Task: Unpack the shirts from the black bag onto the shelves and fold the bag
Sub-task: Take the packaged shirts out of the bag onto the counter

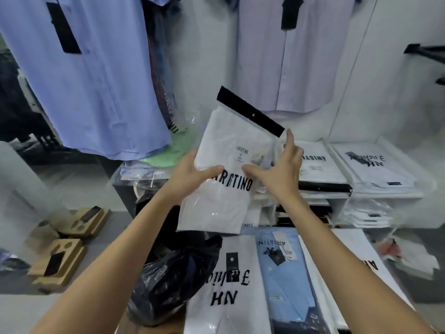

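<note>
Mid-frame, the left hand (190,173) and right hand (280,169) each clamp a side of a packaged white shirt (228,165), tilted up, probably to read its label before shelving. The black bag (168,273) slumps at lower centre beside packed shirts on the surface (240,297). Shelves (361,189) at right hold stacks; shirts hang above.

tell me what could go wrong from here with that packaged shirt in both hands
1. The packaged white shirt sits in slick clear plastic, held in mid-air only at its edges by the left hand and right hand; it could slip and drop onto the black bag below.
2. The shelf stacks already look full and uneven, so one more pack might slide off.
</note>
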{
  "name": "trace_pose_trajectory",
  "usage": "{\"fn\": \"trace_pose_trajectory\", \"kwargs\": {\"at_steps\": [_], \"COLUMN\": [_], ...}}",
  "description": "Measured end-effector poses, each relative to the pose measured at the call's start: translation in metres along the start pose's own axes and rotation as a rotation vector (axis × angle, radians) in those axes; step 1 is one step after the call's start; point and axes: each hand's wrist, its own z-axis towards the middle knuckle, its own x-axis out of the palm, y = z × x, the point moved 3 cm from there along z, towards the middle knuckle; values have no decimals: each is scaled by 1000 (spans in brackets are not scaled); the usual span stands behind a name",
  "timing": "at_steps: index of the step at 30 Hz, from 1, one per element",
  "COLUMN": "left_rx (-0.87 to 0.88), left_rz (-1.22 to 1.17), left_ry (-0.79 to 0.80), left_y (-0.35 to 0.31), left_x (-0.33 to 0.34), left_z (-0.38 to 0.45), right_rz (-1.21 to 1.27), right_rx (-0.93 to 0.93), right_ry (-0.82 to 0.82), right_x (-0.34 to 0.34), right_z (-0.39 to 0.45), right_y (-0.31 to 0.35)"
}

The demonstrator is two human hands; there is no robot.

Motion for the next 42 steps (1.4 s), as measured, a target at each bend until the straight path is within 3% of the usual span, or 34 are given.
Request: {"fn": "trace_pose_trajectory", "kwargs": {"at_steps": [3,6,8,12,14,17,21,25,31,36,39,42], "left_rx": [39,17,-36,-183,-179,-88,-45,-211,-398,-619,-658,-595], "left_rz": [329,361,327,509,679,816,894,738,526,35,-296,-479], "left_ry": [159,314,457,873,980,894,790,795,403,178,293,394], "left_y": [-3,0,4,10,17,39,87,124,148,145,130,117], "left_x": [17,38,52,75,84,101,127,135,141,149,162,202], "left_z": [11,16,13,7,12,22,10,-6,-2,7,8,10], "right_rz": [-361,-680,-761,-638,-481,-387,-550,-524,-310,218,371,277], "right_rx": [-567,-919,-918,-492,-353,-161,15,133,209,367,421,514], "right_ry": [-17,235,387,827,924,834,778,851,896,507,204,11], "right_x": [-6,3,1,-18,-20,-18,-18,-30,-40,-89,-129,-165], "right_z": [-5,-9,-7,-8,-18,-34,-58,-72,-76,-57,-39,-36], "right_y": [23,35,29,3,-19,-78,-157,-178,-196,-187,-200,-232]}}
